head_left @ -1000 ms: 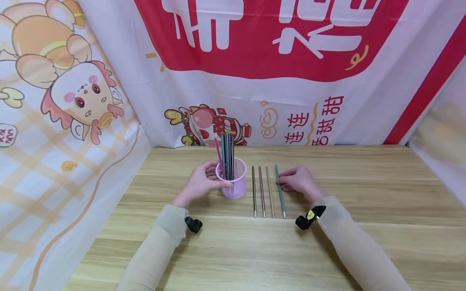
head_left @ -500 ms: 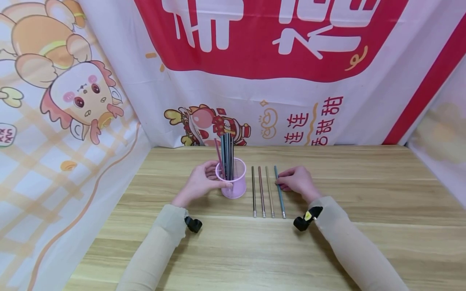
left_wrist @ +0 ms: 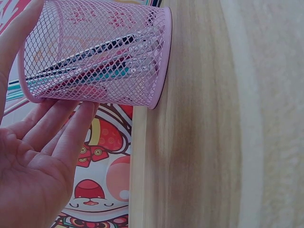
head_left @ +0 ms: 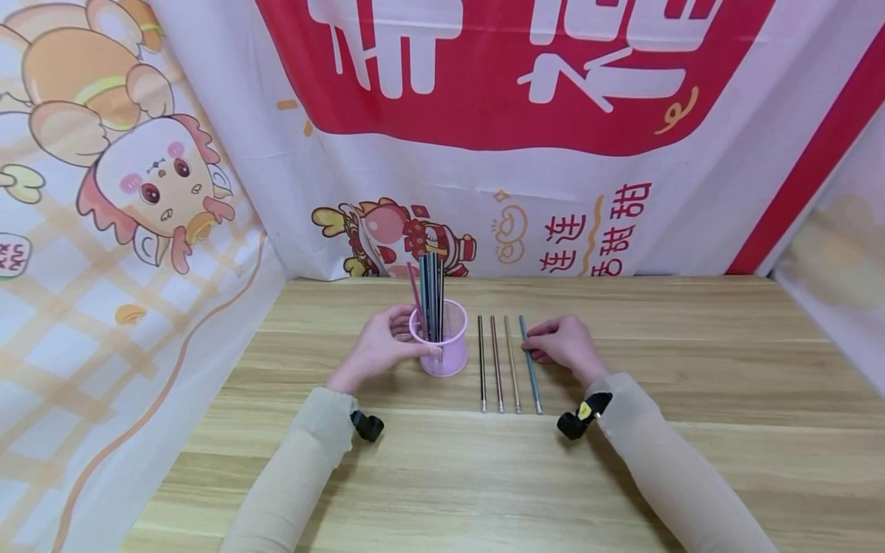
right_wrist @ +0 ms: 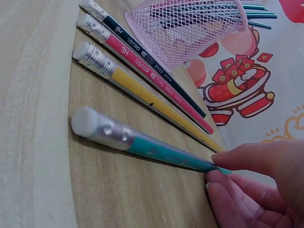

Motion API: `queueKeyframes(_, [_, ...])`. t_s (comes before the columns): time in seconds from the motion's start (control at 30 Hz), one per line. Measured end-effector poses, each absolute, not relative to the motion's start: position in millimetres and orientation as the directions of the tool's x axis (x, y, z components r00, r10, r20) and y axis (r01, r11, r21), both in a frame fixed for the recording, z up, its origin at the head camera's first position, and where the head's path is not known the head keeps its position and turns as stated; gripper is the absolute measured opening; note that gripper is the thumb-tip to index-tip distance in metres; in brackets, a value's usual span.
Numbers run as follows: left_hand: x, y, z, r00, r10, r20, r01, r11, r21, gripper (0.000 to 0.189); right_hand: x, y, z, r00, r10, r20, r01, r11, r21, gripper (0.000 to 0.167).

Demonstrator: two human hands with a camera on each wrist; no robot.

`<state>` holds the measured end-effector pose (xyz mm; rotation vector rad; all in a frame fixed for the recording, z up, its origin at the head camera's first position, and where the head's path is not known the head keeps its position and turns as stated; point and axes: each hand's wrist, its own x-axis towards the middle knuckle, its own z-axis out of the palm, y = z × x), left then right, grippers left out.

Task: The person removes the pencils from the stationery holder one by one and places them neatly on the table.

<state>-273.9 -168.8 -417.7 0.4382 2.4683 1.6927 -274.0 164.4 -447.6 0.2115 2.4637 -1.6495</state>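
My left hand (head_left: 380,343) grips a pink mesh pencil cup (head_left: 452,359) from its left side, thumb at the front and fingers behind. Several pencils (left_wrist: 95,59) stand inside, their eraser ends down at the cup's base. With thumb and fingertips, my right hand (head_left: 567,346) pinches a teal pencil (right_wrist: 164,154) near its far end. That pencil lies along the tabletop, its white eraser towards me. Beside it, in a row reaching towards the cup, lie a yellow pencil (right_wrist: 142,90), a red pencil (right_wrist: 137,61) and a black pencil (right_wrist: 126,38).
The wooden table (head_left: 470,484) runs back to a white cloth (head_left: 276,192) with red print and cartoon figures. Another printed cloth (head_left: 62,322) hangs along the left side. Small black cameras are strapped on both wrists.
My right hand has slid the teal pencil slightly left, closer to the yellow one. The left hand and the cup stay where they were.
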Motion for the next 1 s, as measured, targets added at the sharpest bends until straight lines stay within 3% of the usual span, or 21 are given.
queueKeyframes(0.53, [-273, -168, -418, -0.954, 0.294, 0.062, 0.165, 0.340, 0.926, 0.079, -274, 170, -446, -0.979, 0.026, -0.202, 0.200, 0.308, -0.930, 0.037])
queueKeyframes(1.0, [-273, -169, -418, -0.949, 0.306, 0.069, 0.175, 0.334, 0.926, 0.083, -268, 169, -387, -0.998, -0.059, -0.003, -0.011, 0.247, -0.969, 0.047])
